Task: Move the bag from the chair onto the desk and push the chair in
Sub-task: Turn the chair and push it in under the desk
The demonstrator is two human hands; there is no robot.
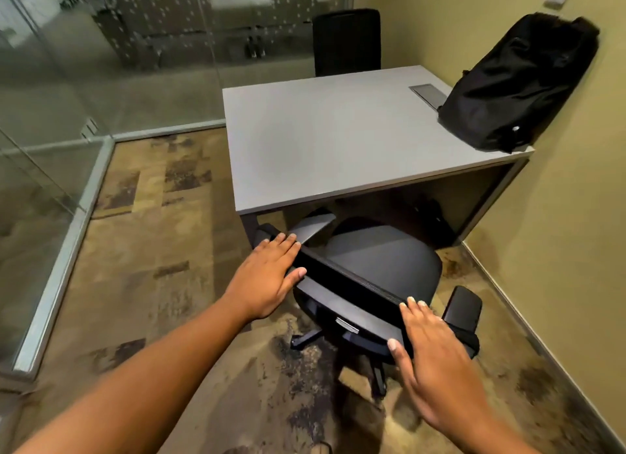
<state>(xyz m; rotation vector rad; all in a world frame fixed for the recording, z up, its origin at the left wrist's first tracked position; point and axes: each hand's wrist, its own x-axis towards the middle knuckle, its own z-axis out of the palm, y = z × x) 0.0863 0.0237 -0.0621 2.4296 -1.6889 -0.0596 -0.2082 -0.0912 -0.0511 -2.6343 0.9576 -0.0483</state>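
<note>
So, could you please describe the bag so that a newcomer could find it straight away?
Start at the grey rectangular desk beside the yellow wall. On its right near corner stands a black fabric backpack, leaning against that wall. It is the only loose item on the desktop.

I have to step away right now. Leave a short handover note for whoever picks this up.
Left hand and right hand: both flat on the top edge of the chair back, fingers not wrapped around it.
Bag: on the desk, far right corner, leaning on the wall. That step is done.
Left: the seat is mostly outside the desk; push the chair in.
</note>
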